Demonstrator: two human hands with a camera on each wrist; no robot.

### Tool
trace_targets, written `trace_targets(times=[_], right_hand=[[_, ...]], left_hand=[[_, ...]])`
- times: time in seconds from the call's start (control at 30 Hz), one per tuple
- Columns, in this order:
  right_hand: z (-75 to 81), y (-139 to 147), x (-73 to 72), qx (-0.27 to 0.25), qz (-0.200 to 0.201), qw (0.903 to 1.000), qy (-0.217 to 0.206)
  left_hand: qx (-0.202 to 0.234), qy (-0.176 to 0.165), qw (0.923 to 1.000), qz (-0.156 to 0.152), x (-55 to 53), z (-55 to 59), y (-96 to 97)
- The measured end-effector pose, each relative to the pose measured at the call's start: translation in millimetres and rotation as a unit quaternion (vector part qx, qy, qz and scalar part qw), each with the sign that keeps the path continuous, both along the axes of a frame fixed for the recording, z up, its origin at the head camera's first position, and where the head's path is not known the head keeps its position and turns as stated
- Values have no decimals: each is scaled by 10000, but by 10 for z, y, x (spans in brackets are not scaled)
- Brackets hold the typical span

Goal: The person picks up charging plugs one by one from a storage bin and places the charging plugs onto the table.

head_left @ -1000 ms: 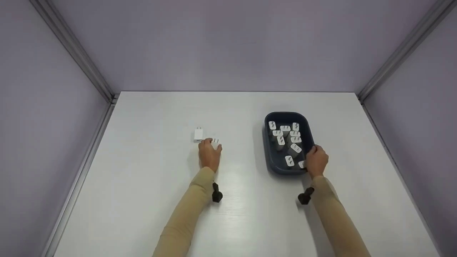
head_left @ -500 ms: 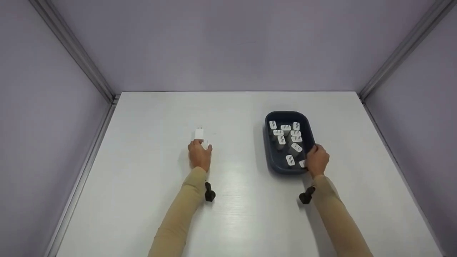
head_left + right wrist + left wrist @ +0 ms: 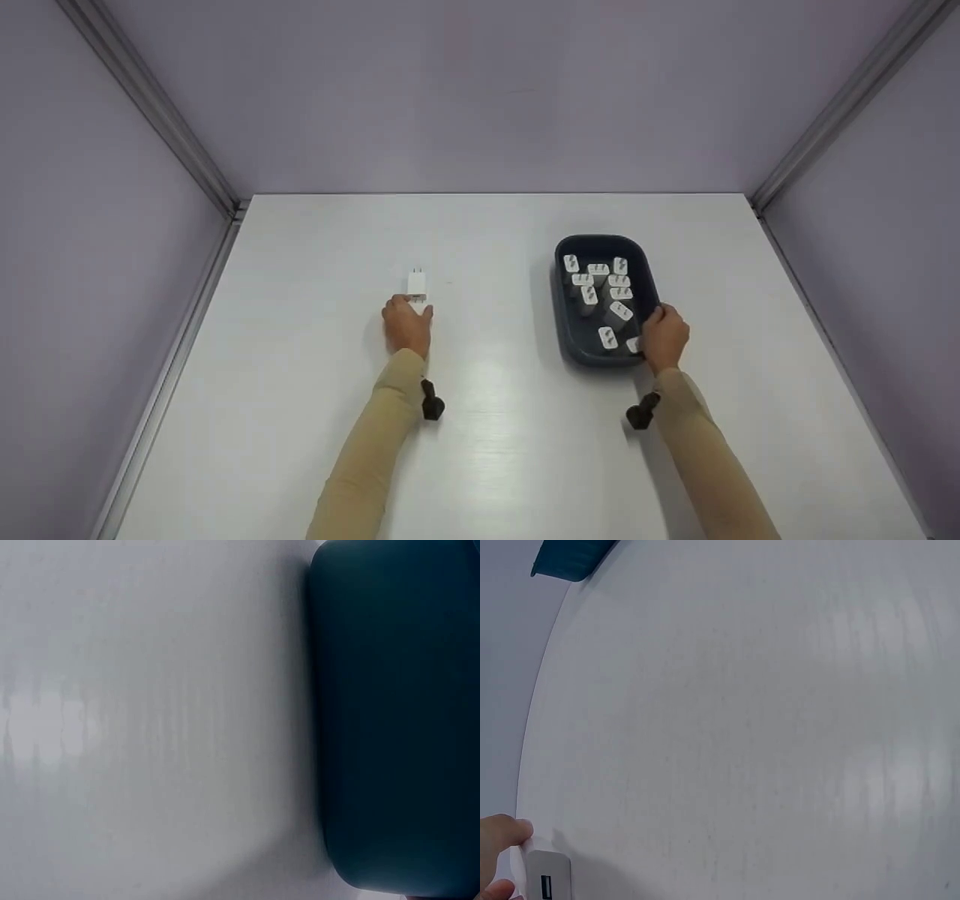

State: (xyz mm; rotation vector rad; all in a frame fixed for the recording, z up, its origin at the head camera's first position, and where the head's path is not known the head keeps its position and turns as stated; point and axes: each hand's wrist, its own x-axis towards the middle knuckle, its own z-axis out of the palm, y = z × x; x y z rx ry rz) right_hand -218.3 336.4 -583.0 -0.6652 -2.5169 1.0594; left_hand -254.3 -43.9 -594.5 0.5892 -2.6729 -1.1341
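- Two hands, head view: half-curled left hand [image 3: 407, 328] pinches a white charger [image 3: 417, 307] just beside a loose charger [image 3: 417, 283] on the table [image 3: 315, 255]; right hand [image 3: 665, 337] grips the tray [image 3: 600, 361], upright chargers [image 3: 619, 315] inside, print too small to read.
- Left wrist: white charger's port [image 3: 547, 886].
- Right wrist: tray's dark wall.

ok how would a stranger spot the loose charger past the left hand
On the white table, left of the dark tray, find the left hand. Just beyond it lies a white charger, prongs facing the table's far edge. Unlike the chargers standing prongs-up in the tray, it lies flat, and unlike the held charger, it's mostly uncovered.
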Motion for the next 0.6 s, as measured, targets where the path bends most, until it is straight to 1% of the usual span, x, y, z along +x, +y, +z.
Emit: trace_targets(times=[0.27, 0.4, 0.6], right_hand=[[-2, -1, 7, -36, -57, 10000, -16], [-5, 0, 2, 78, -94, 9999, 46], [11, -5, 0, 21, -123, 9999, 62]], left_hand=[[-70, -60, 9999, -45, -16, 3, -17], [-66, -80, 9999, -31, -25, 2, -27], [-57, 12, 10000, 5, -36, 1, -46]])
